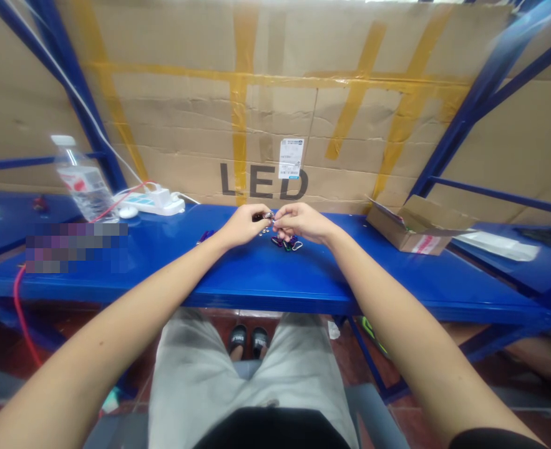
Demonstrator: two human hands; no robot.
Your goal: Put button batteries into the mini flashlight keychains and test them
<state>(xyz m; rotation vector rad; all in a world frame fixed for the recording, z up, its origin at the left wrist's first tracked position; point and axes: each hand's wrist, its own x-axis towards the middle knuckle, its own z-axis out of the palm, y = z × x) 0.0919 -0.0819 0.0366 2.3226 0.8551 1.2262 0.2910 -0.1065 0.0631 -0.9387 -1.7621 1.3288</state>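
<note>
My left hand (248, 224) and my right hand (302, 223) meet above the middle of the blue table (275, 280). Both are closed, their fingertips pinching at a small shiny metal piece (270, 216) whose kind is too small to tell. Something dark shows inside the curl of my left hand. Several small coloured carabiners (287, 244), purple, green and silver, lie in a pile just below my right hand. Tiny shiny bits (264, 231) are scattered on the table between the hands. Beside my left wrist are slim purple pieces (204, 236), partly covered by the forearm.
A clear plastic bottle (85, 184) and a white power strip (148, 201) with cables stand at the back left. An open small cardboard box (410, 227) sits at the right. Behind the table rises a large taped cardboard panel (186, 137) between blue metal posts.
</note>
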